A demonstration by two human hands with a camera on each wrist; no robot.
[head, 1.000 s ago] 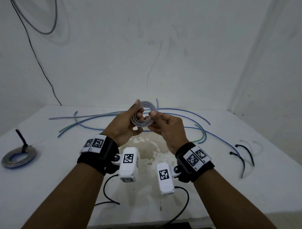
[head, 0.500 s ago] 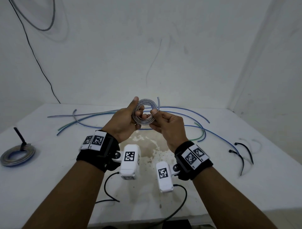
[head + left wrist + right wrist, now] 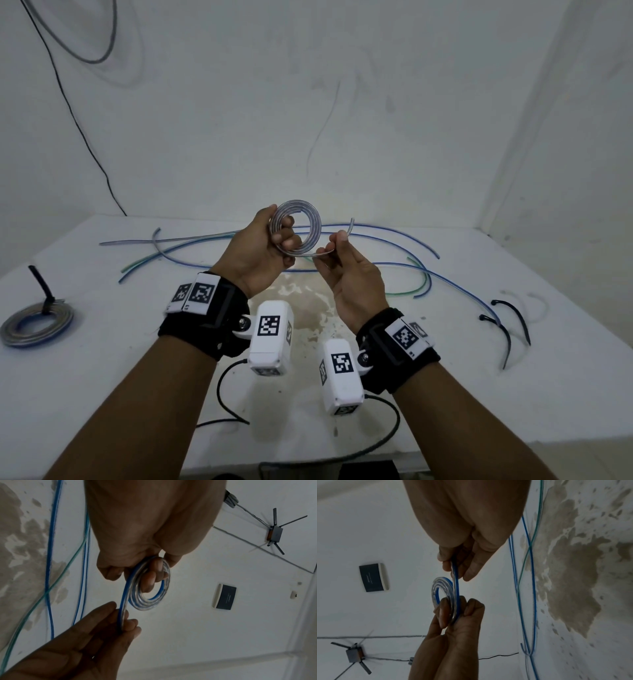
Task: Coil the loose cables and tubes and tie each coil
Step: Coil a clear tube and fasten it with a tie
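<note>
My left hand [image 3: 274, 236] grips a small coil of clear, blue-striped tube [image 3: 310, 221] held up above the table, thumb on one face and fingers through its centre. The coil [image 3: 154, 599] shows several turns in the left wrist view. My right hand [image 3: 334, 246] pinches the tube's free end [image 3: 347, 228] just right of the coil, between thumb and fingertips. In the right wrist view the coil [image 3: 443, 588] sits just below my right fingers [image 3: 471, 568]. Loose blue and green tubes [image 3: 394, 229] lie across the far table.
A tied coil [image 3: 34, 323] with a black tie lies at the table's left edge. Black cable ties [image 3: 510, 318] and faint clear ones lie at the right. A worn patch [image 3: 308, 305] marks the table's [image 3: 102, 377] middle. Walls close the back and right.
My right hand has drawn away to the right from the coil, pulling the tube's free end out. The left hand has lifted the coil slightly and tilted it.
</note>
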